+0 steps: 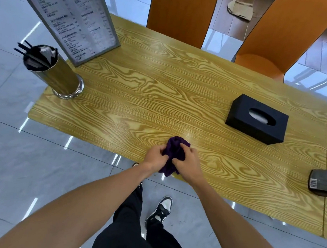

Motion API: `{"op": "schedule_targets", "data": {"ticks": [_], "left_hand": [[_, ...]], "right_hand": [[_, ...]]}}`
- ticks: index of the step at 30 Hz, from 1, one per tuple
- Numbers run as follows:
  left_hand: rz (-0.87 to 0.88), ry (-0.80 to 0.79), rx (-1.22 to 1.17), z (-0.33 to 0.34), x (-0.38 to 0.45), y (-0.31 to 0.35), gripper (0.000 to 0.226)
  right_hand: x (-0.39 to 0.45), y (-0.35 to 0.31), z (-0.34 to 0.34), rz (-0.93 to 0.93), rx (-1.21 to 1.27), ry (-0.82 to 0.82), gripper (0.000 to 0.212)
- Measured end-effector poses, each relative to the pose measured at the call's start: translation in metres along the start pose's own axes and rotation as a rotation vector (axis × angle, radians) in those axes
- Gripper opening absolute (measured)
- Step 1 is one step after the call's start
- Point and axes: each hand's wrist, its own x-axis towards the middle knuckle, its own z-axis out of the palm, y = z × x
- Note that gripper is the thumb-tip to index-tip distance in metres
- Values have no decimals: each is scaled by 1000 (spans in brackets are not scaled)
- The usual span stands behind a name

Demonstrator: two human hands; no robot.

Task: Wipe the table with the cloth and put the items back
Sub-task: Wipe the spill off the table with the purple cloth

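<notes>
A crumpled dark purple cloth [174, 154] is bunched at the near edge of the wood-grain table [161, 96]. My left hand [155, 157] grips its left side and my right hand [188, 163] grips its right side, fingers curled into the fabric. A black tissue box [257, 119] lies on the table to the right. At the left end stand a shiny metal canister [57, 74] holding black straws and a tall framed menu stand [73, 15]. A dark bottle [324, 182] lies at the right edge of view.
Two orange chairs [179, 13] [279, 35] stand along the table's far side. Glossy grey floor tiles surround the table. My legs and sneakers are below the near edge. A scrap of cardboard [240, 9] lies on the floor beyond the chairs.
</notes>
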Motion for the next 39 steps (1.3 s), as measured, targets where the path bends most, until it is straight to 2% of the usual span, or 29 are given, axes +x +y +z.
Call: {"op": "schedule_targets", "data": {"ticks": [4,6,8,10,12,15,19,24,31,33,36,39], "left_hand": [[-88,-81,-33,-4,6,5,30],[-191,-133,-109,-14,15,10,29],[-328,-207,-221,-23,21,18,34],[-380,-285,-279,-31,23,25,38],[-375,-331,-252,-36,26,33,34],[-351,-376,-172,-35,33,41,32],[-350,-417,-187,-16,35,60,28],[-312,-534,-215,31,37,90,29],[-348,-662,-240,115,23,124,21],[-332,-656,-164,131,20,128,23],[-217,-549,57,133,23,130,22],[-129,-436,209,120,33,130,32]], "right_hand": [[2,-5,5,54,26,53,65],[7,-7,1,87,70,56,60],[12,-9,-1,72,18,37,62],[15,-9,3,24,-133,22,65],[16,-13,7,7,-235,26,64],[20,-16,5,14,-257,42,58],[25,-10,-14,64,-248,93,48],[23,10,-59,139,-200,121,49],[8,61,-122,188,-204,214,42],[5,75,-133,206,-260,175,42],[4,83,-139,237,-400,75,49],[10,69,-142,203,-486,118,52]]}}
